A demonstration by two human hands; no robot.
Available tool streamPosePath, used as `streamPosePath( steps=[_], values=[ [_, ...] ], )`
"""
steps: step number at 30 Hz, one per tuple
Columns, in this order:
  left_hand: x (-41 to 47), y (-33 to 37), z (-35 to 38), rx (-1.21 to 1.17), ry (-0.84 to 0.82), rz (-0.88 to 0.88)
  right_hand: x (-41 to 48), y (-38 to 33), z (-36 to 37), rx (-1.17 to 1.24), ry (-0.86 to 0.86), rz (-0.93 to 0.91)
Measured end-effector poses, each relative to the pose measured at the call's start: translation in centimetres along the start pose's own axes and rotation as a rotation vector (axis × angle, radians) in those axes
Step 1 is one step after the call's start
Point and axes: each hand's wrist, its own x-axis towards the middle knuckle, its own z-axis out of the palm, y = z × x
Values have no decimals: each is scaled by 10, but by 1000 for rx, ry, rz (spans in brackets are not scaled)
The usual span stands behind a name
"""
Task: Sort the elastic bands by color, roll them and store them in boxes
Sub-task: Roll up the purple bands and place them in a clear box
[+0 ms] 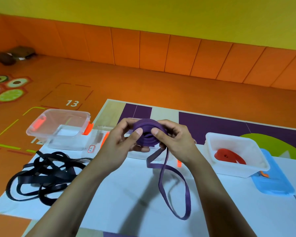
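Note:
A purple elastic band [148,132] is partly wound into a coil that both hands hold above the mat. My left hand [125,139] grips the coil's left side, thumb on its face. My right hand [174,137] grips the right side, thumb near the coil's centre. The band's loose tail [171,189] hangs down and loops on the pale mat. A tangle of black bands [44,175] lies at the left. A rolled red band [229,155] sits in the white box [236,170] at the right.
An empty clear box [46,132] with orange latches stands at the back left. Another clear box [101,134] is partly hidden behind my hands. A blue lid [273,183] lies under the white box. The orange floor and padded wall [143,48] lie beyond the mat.

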Motion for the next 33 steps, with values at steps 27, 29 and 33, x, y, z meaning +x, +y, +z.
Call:
streamPosePath(
  steps=[27, 29, 33],
  values=[
    [4, 8, -15, 125, 7, 3, -11, 5, 8, 73, 12, 67],
    [1, 2, -6, 50, 55, -16, -10, 9, 15, 72, 82, 57],
    [-8, -9, 7, -22, 48, -186, -5, 5, 13, -49, 108, 3]
  ],
)
